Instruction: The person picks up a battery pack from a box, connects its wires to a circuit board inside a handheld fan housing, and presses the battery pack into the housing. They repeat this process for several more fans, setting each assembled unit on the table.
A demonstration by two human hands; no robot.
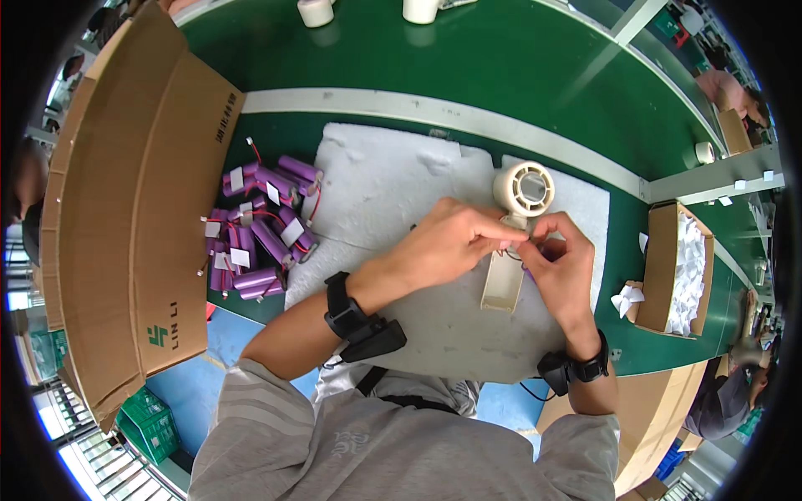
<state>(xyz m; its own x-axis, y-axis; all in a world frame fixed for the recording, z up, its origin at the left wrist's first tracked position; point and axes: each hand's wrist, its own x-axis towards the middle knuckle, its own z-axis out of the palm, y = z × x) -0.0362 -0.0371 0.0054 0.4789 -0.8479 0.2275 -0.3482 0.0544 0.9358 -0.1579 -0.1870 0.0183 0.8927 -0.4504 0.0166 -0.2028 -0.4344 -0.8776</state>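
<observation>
A cream handheld fan (501,288) lies on the white foam sheet in front of me, its round head away from me and its hollow handle open toward me. My left hand (455,242) reaches over the neck of the fan, thumb and forefinger pinched; what they grip is too small to make out, though a thin dark wire shows beside them. My right hand (564,263) is closed at the right side of the handle. Bits of purple show between its fingers, like a purple battery mostly hidden by them. The fingertips of both hands nearly meet.
Several purple batteries (269,238) with red wires and white tags lie piled at the left, beside a tall cardboard box (154,209). The foam sheet (376,192) covers the green table. A small carton (660,271) of white paper pieces stands at the right. White cylindrical parts (316,12) stand on the far surface.
</observation>
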